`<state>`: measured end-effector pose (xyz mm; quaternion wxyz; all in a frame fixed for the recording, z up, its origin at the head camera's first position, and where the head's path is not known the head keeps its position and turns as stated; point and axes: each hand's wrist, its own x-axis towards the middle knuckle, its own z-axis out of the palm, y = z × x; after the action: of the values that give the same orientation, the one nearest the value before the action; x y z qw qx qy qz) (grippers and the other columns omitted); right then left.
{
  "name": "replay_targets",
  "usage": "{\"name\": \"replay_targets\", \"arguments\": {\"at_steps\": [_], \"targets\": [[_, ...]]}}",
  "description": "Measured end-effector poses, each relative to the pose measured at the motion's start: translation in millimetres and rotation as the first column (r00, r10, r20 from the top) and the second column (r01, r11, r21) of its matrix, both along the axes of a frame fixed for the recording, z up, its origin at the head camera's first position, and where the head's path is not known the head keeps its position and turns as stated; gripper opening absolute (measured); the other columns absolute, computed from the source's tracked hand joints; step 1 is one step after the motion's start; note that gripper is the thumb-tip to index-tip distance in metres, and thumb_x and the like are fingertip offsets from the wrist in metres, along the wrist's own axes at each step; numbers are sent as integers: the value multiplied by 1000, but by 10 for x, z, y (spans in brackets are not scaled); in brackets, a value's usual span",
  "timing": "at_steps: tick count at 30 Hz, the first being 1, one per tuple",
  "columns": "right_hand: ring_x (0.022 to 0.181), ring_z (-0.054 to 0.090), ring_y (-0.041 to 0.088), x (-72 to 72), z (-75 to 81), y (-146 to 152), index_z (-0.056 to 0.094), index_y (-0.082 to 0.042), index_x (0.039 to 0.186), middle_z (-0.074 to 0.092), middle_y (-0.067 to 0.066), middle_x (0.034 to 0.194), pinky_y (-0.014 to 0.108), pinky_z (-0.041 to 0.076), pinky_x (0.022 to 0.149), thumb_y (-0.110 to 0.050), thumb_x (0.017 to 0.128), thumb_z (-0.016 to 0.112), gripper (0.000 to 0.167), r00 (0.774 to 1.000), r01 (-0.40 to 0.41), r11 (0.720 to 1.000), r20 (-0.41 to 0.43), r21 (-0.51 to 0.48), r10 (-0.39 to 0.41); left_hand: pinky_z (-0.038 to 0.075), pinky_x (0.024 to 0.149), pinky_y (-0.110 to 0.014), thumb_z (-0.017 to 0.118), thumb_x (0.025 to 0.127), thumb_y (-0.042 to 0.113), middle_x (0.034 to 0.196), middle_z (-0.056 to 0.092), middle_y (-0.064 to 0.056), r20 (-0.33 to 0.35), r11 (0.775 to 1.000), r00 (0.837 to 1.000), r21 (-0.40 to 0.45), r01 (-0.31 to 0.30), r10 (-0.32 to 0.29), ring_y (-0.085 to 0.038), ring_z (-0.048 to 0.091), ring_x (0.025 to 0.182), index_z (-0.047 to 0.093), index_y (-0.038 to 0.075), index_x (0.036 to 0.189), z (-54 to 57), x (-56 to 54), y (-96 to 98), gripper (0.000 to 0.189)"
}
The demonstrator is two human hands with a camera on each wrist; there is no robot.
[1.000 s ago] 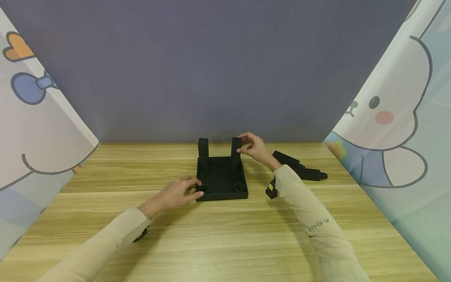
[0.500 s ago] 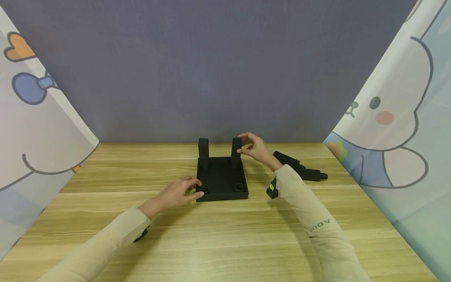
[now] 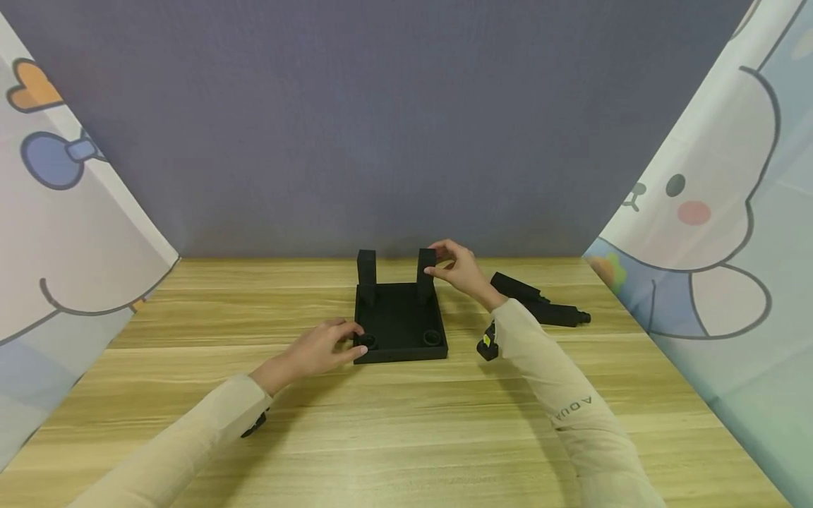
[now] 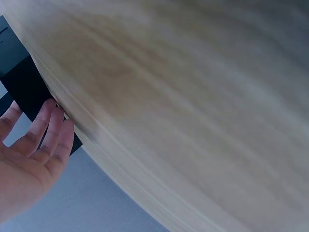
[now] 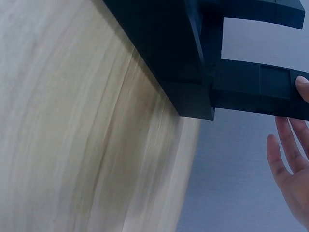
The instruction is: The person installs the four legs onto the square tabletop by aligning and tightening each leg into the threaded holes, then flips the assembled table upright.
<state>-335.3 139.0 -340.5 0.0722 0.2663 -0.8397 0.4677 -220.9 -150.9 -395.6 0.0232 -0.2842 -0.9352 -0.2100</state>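
A square black tray (image 3: 400,321) with low walls sits on the wooden table. Two upright rectangular black posts rise at its back, a left post (image 3: 366,275) and a right post (image 3: 426,279). Two black rings, a left ring (image 3: 368,341) and a right ring (image 3: 432,338), are in its near corners. My left hand (image 3: 320,347) holds the tray's near left corner between thumb and fingers. My right hand (image 3: 462,269) pinches the right post near its top, thumb in front. In the right wrist view that post (image 5: 241,87) joins the tray, with fingers below it.
Two loose black posts lie to the right of the tray, a far post (image 3: 517,288) and a near post (image 3: 559,315) with a narrow peg end. Behind the table stands a grey-blue panel (image 3: 381,127). Patterned curtains (image 3: 718,212) border both sides.
My right wrist and forearm have shifted very slightly to the left, with the hand still at the right post. The left hand and the tray look unmoved.
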Motion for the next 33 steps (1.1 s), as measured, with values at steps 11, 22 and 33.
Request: {"name": "replay_targets", "arguments": {"at_steps": [11,22,33], "targets": [[99,56,43,244,222,-69,53,9,115,58,27,107,49,49,76,-1,79,68,40,1000,17,1000,10,1,-17,51,71,-31,56,89,42,104,62,-5,-17,1000,1000,-7,11,-11,-16,60,89,60,14,112,14,12,6,36],[93,60,42,223,178,-67,54,10,112,60,28,102,43,50,69,0,77,71,40,999,20,1000,-27,-16,-21,49,68,-30,56,89,42,102,61,-5,18,1000,1000,-21,-20,20,-15,58,87,59,15,113,32,29,27,36],[95,60,40,101,74,-31,54,6,116,58,26,107,41,51,68,-3,78,70,42,1000,3,1000,-17,-24,-4,48,67,-28,56,89,42,99,61,-4,-1,999,1000,-26,-20,20,-13,57,84,60,15,112,16,9,19,36]]}}
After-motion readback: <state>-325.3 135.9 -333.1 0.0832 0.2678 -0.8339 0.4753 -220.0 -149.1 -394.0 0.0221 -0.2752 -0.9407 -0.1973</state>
